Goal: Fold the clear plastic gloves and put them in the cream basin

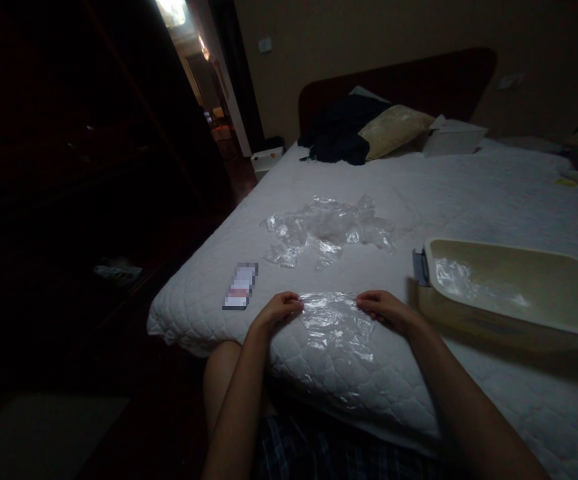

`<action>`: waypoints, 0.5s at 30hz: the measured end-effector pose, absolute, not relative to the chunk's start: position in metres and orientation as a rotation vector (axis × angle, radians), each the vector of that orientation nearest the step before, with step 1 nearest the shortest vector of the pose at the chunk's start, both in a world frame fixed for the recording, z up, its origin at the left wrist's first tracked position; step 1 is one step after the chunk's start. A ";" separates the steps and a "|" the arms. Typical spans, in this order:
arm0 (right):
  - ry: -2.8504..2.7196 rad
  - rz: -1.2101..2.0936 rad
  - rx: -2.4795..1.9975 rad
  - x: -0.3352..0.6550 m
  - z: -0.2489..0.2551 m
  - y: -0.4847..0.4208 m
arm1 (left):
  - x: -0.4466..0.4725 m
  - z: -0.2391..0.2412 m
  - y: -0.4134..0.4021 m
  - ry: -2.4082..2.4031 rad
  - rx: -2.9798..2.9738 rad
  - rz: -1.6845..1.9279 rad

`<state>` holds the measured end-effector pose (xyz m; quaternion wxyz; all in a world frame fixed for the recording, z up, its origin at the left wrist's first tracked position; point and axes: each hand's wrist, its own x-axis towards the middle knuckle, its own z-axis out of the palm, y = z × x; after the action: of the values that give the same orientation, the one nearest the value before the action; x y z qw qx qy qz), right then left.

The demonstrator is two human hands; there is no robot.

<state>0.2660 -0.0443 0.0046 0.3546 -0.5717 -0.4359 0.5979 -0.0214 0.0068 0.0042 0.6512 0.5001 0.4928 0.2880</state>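
A clear plastic bag is stretched between my two hands at the near edge of the bed. My left hand pinches its upper left corner, and my right hand pinches the upper right one. The bag's crinkled body hangs down over the white quilted bedcover. Farther up the bed lies a loose spread of crumpled clear plastic bags. To the left of my left hand is a phone with its screen lit and blurred out.
At right stands a pale storage bin with a grey latch and some clear plastic inside. Dark clothing, a beige pillow and a white box lie near the headboard. The floor at left is dark.
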 end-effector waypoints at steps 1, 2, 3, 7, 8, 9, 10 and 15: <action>-1.133 1.544 -1.485 0.266 0.005 -0.045 | -0.021 0.003 0.007 1.101 1.124 0.668; -1.139 1.543 -1.482 0.265 0.005 -0.045 | -0.021 0.002 0.006 1.085 1.115 0.677; -1.144 1.541 -1.470 0.265 0.005 -0.045 | -0.021 0.001 0.006 1.075 1.108 0.685; -1.141 1.551 -1.387 0.263 0.006 -0.047 | -0.020 -0.002 0.005 1.080 1.095 0.719; -1.138 1.553 -1.369 0.263 0.006 -0.048 | -0.019 -0.002 0.004 1.084 1.095 0.723; -1.136 1.548 -1.355 0.263 0.005 -0.048 | -0.019 -0.002 0.003 1.084 1.096 0.729; -1.136 1.541 -1.343 0.263 0.005 -0.048 | -0.019 -0.002 0.002 1.080 1.097 0.740; -1.168 1.471 -1.337 0.261 0.005 -0.049 | -0.020 0.004 -0.001 1.047 1.092 0.736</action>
<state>0.2610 -0.0491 0.0047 0.4060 -0.5300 -0.4630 0.5830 -0.0203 -0.0013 0.0042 0.6666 0.4841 0.4638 0.3260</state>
